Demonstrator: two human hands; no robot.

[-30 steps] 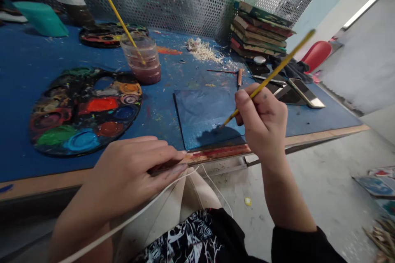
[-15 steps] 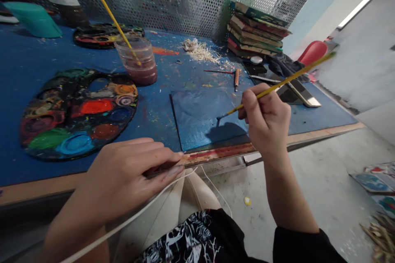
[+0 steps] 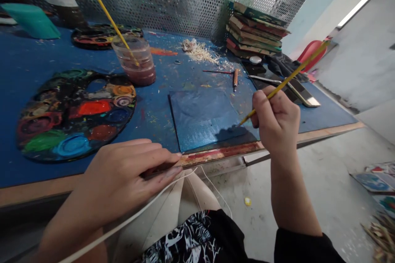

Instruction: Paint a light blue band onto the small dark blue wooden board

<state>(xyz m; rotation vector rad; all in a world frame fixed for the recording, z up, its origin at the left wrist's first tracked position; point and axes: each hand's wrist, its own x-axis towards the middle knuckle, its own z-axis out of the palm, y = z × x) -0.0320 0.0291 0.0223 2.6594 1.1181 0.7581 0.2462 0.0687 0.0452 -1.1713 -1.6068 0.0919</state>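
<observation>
My right hand (image 3: pixel 276 117) is closed around the yellow handle of a paintbrush (image 3: pixel 288 76). The brush's tip meets a flat rectangular panel (image 3: pixel 203 115) near its right side, within the hand's shadow. Blue paint covers the panel, glossy along the lower part, and a dark edge shows on its left. My left hand (image 3: pixel 129 168) rests at the table's front edge, fingers stretched out, fingertips beside the panel's lower left corner and thumb lower down. Left of the panel lies a paint palette (image 3: pixel 69 107) with red, green, blue and brown paint.
Behind the palette stands a plastic cup (image 3: pixel 135 61) of murky water with another brush (image 3: pixel 105 10). Further back are a second palette (image 3: pixel 89 39), a teal cup (image 3: pixel 32 20), wood shavings (image 3: pixel 200 51) and stacked boards (image 3: pixel 256 33). A wooden-handled tool (image 3: pixel 235 78) and a phone-like device (image 3: pixel 296 92) lie right.
My right hand and brush have moved right and slightly toward me, with the tip sliding to the panel's right side. My left hand stays nearly still.
</observation>
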